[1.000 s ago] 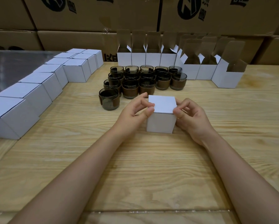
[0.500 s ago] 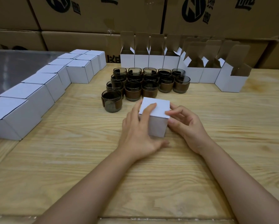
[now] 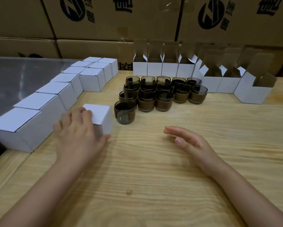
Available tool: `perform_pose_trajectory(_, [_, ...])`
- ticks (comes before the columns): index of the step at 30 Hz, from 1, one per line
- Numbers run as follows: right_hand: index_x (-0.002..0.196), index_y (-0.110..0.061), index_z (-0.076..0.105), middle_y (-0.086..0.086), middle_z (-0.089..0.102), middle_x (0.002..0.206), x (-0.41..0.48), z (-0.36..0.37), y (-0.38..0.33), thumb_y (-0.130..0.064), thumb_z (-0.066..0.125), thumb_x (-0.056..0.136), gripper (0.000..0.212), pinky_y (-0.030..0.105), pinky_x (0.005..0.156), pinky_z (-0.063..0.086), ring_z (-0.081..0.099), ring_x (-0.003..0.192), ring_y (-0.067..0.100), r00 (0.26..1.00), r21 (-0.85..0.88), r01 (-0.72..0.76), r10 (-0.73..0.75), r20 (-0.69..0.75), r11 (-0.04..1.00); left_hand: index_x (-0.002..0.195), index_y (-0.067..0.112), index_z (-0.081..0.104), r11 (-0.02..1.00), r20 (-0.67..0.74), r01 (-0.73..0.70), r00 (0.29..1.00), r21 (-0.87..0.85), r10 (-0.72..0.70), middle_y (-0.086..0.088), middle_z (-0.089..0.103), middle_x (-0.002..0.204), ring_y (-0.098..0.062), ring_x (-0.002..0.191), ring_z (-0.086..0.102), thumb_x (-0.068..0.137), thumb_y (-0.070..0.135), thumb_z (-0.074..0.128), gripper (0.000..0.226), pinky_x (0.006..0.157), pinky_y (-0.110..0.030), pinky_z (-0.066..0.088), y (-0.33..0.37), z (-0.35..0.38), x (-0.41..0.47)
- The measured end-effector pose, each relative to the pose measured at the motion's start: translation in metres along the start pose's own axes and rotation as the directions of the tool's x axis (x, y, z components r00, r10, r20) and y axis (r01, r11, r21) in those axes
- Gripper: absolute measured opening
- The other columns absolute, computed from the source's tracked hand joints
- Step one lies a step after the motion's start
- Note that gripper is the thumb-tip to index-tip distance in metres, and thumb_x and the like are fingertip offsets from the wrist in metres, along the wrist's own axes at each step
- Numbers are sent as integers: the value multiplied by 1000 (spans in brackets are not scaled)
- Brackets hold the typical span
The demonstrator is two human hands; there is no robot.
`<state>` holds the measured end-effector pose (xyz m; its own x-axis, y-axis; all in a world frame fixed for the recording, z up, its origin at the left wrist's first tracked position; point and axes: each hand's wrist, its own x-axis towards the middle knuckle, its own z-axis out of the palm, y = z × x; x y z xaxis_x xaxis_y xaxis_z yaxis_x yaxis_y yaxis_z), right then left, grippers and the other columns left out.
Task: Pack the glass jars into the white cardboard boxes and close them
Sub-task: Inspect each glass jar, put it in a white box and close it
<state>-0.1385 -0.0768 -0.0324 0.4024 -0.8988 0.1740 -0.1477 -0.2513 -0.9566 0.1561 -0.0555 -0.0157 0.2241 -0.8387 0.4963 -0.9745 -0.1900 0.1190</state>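
Gripping one closed box [image 3: 103,117], left hand [image 3: 76,136]; fourteen jars [image 3: 164,102] just beside.

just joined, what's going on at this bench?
A person is packing jars into white boxes. The left hand grips a closed box next to the row of closed boxes along the left of the table. The right hand is open over the table, holding nothing. The jars sit clustered mid-table, not yet packed, with open boxes lined up behind them.
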Motion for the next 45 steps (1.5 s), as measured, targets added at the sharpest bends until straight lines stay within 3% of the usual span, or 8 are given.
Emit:
perform_pose_trajectory(13, [114,-17,67,3,72,108,0,-3,2,-26,55,85,33,24,93,49,64,107,15,999,31,-32,32,-9,999,125,8,47,958,70,61,994,279,-84,-10,48,127,-28,120,39,79,61,65,73,92,-39,30,-31,74,153])
perform_pose_trajectory(24, [109,-12,68,4,73,106,2,-4,7,-23,54,83,32,28,93,49,66,105,17,998,72,-48,51,-31,996,134,5,38,961,67,100,990,258,-120,-13,41,136,-30,125,36,81,56,67,79,102,-43,26,-36,96,191])
perform_pose_trajectory(27, [109,-12,69,4,73,105,2,-4,6,-25,54,83,32,28,93,49,66,105,17,998,69,-48,50,-29,996,152,10,7,978,103,128,984,163,-146,-12,13,159,-27,145,13,81,53,69,104,113,-45,12,-32,94,179])
perform_pose_trajectory(29, [108,-12,69,4,73,104,2,-3,5,-25,54,83,32,25,92,50,66,104,15,998,65,-45,47,-35,997,154,14,2,996,-24,77,997,40,-76,-11,-1,162,-26,149,-1,86,42,68,99,117,-45,1,-25,91,161])
perform_pose_trajectory(33, [110,-11,68,4,72,103,3,-3,2,-31,59,89,30,23,93,49,65,104,14,999,50,-33,34,-27,998,148,9,27,932,-252,76,952,-353,-173,-17,26,153,-34,139,24,97,26,51,60,113,-46,15,-4,78,116])
perform_pose_trajectory(36, [109,-13,69,2,73,103,3,-2,1,-29,56,85,32,21,92,49,65,104,12,999,31,-41,41,-24,999,143,7,35,748,-185,187,905,-637,-384,-15,42,139,-31,129,36,93,41,41,61,106,-41,23,23,61,82])
perform_pose_trajectory(40, [108,-15,70,-1,73,103,2,-1,0,-31,56,84,32,18,89,48,66,103,9,999,23,-47,48,-15,999,147,12,25,674,-40,208,942,-709,-333,-12,34,144,-27,134,31,77,71,46,94,109,-45,25,65,46,42])
perform_pose_trajectory(45, [105,-17,70,1,73,101,2,-1,0,-29,56,87,26,20,90,48,66,101,11,999,0,-34,34,-28,999,151,20,8,673,131,402,899,-621,-417,-17,21,147,-34,135,29,72,49,78,110,110,-45,26,95,55,30])
